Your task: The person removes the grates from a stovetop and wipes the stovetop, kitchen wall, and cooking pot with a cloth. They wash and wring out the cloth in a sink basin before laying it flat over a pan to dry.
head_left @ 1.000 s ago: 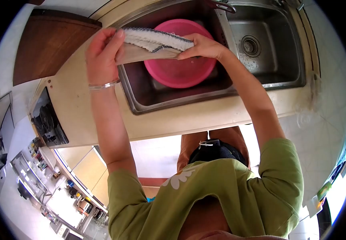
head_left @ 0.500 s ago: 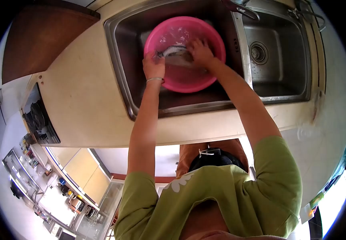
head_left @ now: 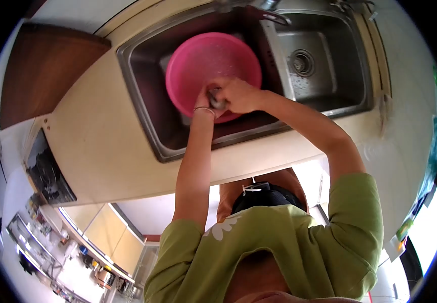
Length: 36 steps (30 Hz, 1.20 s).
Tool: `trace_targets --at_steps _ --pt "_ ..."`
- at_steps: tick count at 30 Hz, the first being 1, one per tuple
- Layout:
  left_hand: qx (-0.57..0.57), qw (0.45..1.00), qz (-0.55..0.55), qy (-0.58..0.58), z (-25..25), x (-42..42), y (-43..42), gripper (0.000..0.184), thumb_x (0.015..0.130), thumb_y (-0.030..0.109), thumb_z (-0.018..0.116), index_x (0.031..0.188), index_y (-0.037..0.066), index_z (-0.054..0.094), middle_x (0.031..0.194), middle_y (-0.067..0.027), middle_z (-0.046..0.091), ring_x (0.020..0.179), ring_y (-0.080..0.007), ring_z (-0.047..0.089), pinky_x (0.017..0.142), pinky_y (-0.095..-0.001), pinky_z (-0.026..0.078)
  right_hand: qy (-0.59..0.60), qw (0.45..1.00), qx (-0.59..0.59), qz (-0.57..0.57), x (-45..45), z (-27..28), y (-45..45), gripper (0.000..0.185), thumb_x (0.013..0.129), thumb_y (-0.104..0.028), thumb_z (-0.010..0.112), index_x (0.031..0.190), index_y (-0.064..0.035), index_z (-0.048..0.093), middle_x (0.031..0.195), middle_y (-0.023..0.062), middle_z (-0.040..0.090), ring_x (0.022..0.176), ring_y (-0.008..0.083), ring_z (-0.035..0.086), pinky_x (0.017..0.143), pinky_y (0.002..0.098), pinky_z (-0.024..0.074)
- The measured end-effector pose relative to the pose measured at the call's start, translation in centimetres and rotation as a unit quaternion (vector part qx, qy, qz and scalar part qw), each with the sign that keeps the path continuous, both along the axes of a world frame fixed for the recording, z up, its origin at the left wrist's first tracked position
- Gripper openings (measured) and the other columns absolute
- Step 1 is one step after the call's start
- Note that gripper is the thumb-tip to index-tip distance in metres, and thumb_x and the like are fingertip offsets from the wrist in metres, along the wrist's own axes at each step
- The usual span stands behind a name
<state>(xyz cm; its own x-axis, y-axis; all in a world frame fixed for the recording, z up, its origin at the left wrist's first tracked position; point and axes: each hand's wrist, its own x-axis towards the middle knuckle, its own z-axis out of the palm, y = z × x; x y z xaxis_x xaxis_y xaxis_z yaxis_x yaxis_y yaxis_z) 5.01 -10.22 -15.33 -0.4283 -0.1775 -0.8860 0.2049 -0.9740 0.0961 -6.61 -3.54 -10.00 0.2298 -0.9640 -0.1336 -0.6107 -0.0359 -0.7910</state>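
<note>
A round pink basin (head_left: 178, 73) with water in it sits in the larger sink bowl. Over its near side my two hands are close together. My left hand (head_left: 204, 99), with a thin bracelet at the wrist, is curled around a small silvery-grey fish (head_left: 216, 99). Reaching across from the right, my right hand (head_left: 239, 94) is closed over the same fish, its fingers bent against it. Most of the fish is hidden by the fingers, so its full outline does not show.
A steel double sink (head_left: 152, 136) is set into a cream counter (head_left: 102, 131). The smaller bowl with its drain (head_left: 302, 62) lies to the right, below a tap handle (head_left: 275, 18). A dark brown panel (head_left: 46, 70) stands at the left, with a black hob (head_left: 49, 169) beyond the counter.
Both hands have drawn together toward the near edge of the basin, bringing the fish out of the middle. Before, the fish lay stretched between them; the whole view has also shifted slightly.
</note>
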Motion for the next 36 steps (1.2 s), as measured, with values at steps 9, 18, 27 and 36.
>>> trace_targets --at_steps 9,18,27,36 --pt "-0.014 0.985 -0.130 0.113 3.7 -2.6 4.5 0.050 0.077 0.044 0.056 0.106 0.004 0.050 0.097 -0.0082 0.056 0.083 -0.0225 0.056 0.070 -0.0408 0.050 -0.319 0.938 0.111 -0.080 -6.1 9.2 6.4 0.022 0.077 -0.018 0.058 0.092 -0.0024 0.056 0.110 0.0064 0.047 0.095 0.0181 0.050 0.077 0.0279 0.0427" --pt "-0.033 0.868 -0.273 0.412 11.7 -12.2 7.7 0.034 0.076 0.025 0.058 0.107 0.016 0.048 0.100 -0.0119 0.054 0.074 -0.0251 0.054 0.065 -0.0409 0.050 -0.606 0.709 0.125 -0.339 -11.7 2.9 7.1 0.048 0.081 -0.033 0.055 0.113 0.0010 0.046 0.106 0.0129 0.053 0.095 0.0182 0.051 0.084 0.0296 0.0398" --pt "0.171 0.832 0.159 0.503 12.8 -25.1 13.7 0.033 0.066 0.010 0.057 0.099 0.009 0.056 0.098 -0.0104 0.053 0.107 -0.0335 0.039 0.083 -0.0430 0.043 -0.568 0.438 -0.434 -0.545 -13.0 5.6 6.8 0.055 0.074 -0.035 0.058 0.121 -0.0131 0.038 0.121 0.0122 0.043 0.112 0.0234 0.038 0.095 0.0405 0.0292" --pt "0.341 0.734 -0.009 0.588 7.9 -33.4 14.4 0.010 0.072 -0.002 0.053 0.079 0.005 0.054 0.072 -0.0039 0.043 0.065 -0.0111 0.041 0.042 -0.0182 0.033 -0.597 0.652 -0.039 -0.465 -30.6 3.2 13.9 0.017 0.076 -0.019 0.062 0.081 -0.0075 0.051 0.081 0.0086 0.055 0.074 0.0166 0.056 0.062 0.0242 0.0489"
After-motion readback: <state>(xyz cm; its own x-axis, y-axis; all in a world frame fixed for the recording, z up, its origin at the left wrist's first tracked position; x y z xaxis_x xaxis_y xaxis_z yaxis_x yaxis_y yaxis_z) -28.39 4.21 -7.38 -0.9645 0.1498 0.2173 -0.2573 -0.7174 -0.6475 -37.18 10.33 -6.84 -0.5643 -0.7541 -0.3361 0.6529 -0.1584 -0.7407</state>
